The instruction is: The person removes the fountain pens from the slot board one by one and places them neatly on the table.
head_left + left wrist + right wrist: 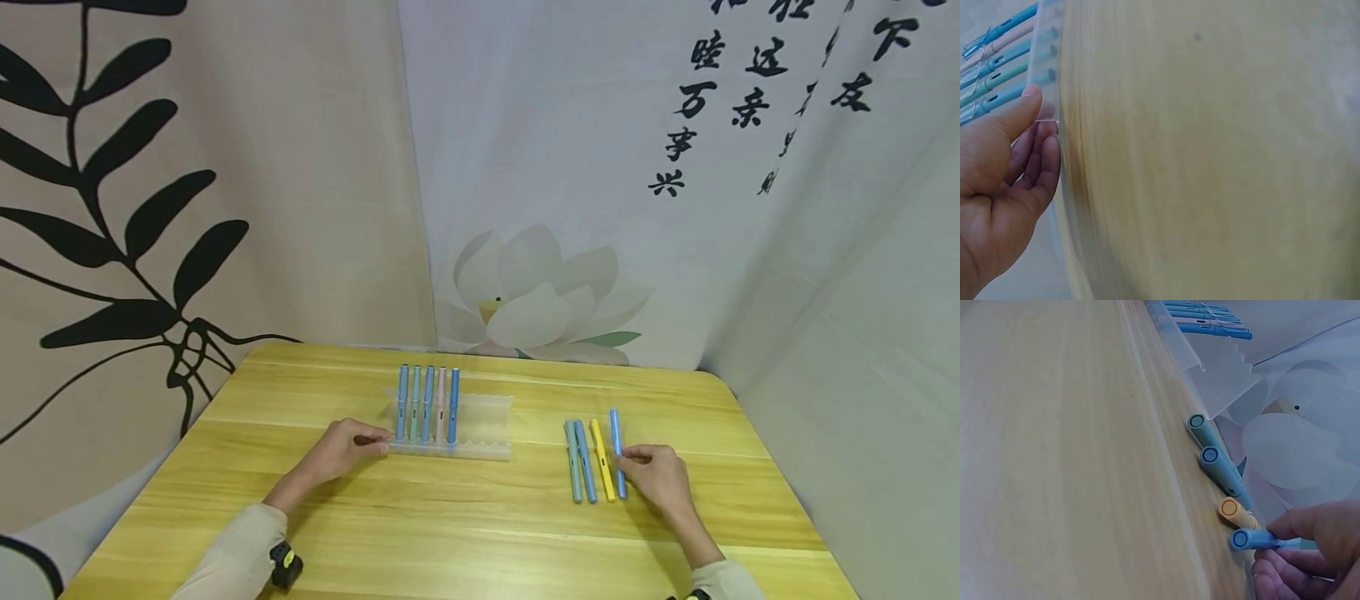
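A clear plastic pen rack (483, 425) stands on the table, its left part filled with several capped pens in blue, green and pink (441, 404). My left hand (351, 446) pinches the rack's front left corner; in the left wrist view the thumb (1025, 106) lies on top of its edge. To the right, a green pen (573, 462), a blue pen (586, 462) and a yellow pen (601, 458) lie side by side. Beside the yellow one, my right hand (663, 479) pinches another blue pen (1254, 539) between thumb and fingers.
The right part of the rack shows bare notches. All of this sits on a wooden table (450, 533) with rounded back corners. Behind it hangs a cloth (525, 167) with a printed flower and writing, and a leaf-patterned one (300, 167) at the left.
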Available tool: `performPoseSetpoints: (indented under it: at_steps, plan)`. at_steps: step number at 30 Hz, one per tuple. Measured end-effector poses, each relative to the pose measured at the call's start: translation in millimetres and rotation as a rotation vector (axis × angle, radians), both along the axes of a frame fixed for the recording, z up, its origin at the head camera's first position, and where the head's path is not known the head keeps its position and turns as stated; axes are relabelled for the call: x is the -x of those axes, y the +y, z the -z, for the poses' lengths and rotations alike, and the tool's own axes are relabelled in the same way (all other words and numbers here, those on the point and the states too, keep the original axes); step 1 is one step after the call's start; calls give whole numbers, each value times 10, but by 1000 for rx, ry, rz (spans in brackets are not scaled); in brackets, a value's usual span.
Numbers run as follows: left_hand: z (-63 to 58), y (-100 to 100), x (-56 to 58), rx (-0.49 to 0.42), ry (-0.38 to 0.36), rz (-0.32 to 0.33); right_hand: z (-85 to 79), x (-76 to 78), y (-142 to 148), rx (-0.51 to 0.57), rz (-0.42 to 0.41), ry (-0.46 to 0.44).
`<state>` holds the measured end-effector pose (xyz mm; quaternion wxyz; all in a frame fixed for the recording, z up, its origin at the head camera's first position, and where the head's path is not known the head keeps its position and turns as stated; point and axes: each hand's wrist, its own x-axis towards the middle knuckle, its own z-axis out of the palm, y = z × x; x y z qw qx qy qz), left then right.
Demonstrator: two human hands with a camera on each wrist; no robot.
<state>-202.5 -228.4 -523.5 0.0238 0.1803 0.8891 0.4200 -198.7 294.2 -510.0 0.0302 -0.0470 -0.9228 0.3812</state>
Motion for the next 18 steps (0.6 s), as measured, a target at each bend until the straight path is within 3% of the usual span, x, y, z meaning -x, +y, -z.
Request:
performPoseSetpoints:
  at_steps: [18]
  plan:
    - [7,-10,13,-9,20,3,43,41,-14,-101,-35,-36]
